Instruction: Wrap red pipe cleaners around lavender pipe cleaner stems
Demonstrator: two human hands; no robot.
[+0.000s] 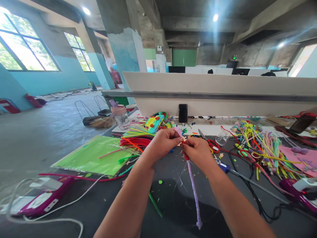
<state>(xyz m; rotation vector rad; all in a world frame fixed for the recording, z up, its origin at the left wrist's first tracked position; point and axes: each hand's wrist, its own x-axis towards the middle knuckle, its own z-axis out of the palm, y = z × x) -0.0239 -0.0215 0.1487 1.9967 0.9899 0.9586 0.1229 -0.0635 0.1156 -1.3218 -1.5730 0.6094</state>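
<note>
Your left hand (163, 143) and right hand (198, 152) meet over the dark worktop (173, 215). Both are pinched shut on the top end of a purple pipe cleaner (194, 191), which hangs down from the grip toward you.

- **Far left:** a magenta glue gun (42, 198) lies near the front edge.
- **Next:** a green sheet (91, 157), then a red and orange bundle (135, 141).
- **Behind the hands:** a black phone (183, 113) stands upright.
- **Right:** red-handled scissors (213, 145) lie just beside the right hand, then a mixed pile (262, 148).
</note>
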